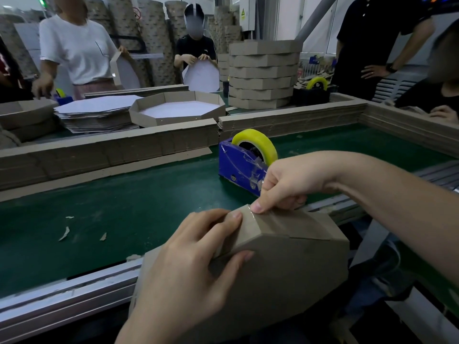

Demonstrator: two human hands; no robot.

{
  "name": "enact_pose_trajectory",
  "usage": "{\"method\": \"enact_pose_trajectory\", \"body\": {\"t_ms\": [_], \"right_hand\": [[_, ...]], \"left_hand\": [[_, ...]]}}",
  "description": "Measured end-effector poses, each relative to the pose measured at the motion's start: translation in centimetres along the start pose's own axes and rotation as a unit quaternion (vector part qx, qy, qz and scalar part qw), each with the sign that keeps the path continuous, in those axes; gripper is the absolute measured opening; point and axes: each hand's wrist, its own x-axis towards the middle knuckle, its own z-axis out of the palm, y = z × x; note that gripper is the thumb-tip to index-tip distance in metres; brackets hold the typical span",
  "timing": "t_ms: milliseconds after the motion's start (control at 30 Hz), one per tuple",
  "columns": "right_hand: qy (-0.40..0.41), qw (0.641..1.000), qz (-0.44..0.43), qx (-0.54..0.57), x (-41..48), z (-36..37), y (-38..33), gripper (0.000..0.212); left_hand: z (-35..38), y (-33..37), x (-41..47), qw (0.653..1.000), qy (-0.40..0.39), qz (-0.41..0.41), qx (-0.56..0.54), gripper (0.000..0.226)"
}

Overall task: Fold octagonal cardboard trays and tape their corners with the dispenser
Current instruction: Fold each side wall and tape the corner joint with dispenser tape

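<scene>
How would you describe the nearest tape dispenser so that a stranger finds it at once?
Look at the green belt in front of the person. On it, beyond the right hand, stands the tape dispenser, bright blue with a yellow roll. It alone is on the belt; the black dispenser sits far back beside the stack of trays.

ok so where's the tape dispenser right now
The blue tape dispenser stands on the green belt, right of centre in the head view, just behind the right hand and the tray it holds.

Both hands (223, 234) on tray (285, 269)
</scene>
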Motion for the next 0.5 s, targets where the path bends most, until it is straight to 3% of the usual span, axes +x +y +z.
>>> {"method": "enact_pose_trajectory", "body": {"t_ms": [67,133,200,367,500], "right_hand": [[0.033,0.996,0.032,-0.075,0.2,0.0,0.2,0.066],[0.046,0.996,0.025,-0.075,0.3,0.4,0.9,0.074],[0.055,0.998,-0.011,-0.031,0.2,0.7,1.6,0.071],[0.072,0.991,-0.109,-0.008,-1.6,1.3,3.5,0.038],[0.077,0.987,-0.139,0.033,-1.8,3.3,4.3,0.056]], "left_hand": [[-0.3,-0.2,-0.3,1.000,0.006,0.001,0.003,0.045],[-0.5,-0.4,-0.5,1.000,0.015,0.007,0.004,0.046],[-0.6,-0.4,-0.6,1.000,0.021,0.014,0.002,0.046],[-1.8,-1.2,-1.7,0.998,0.055,-0.019,-0.025,0.039],[-3.6,-1.9,-1.7,0.994,0.062,-0.074,-0.057,0.036]]}}
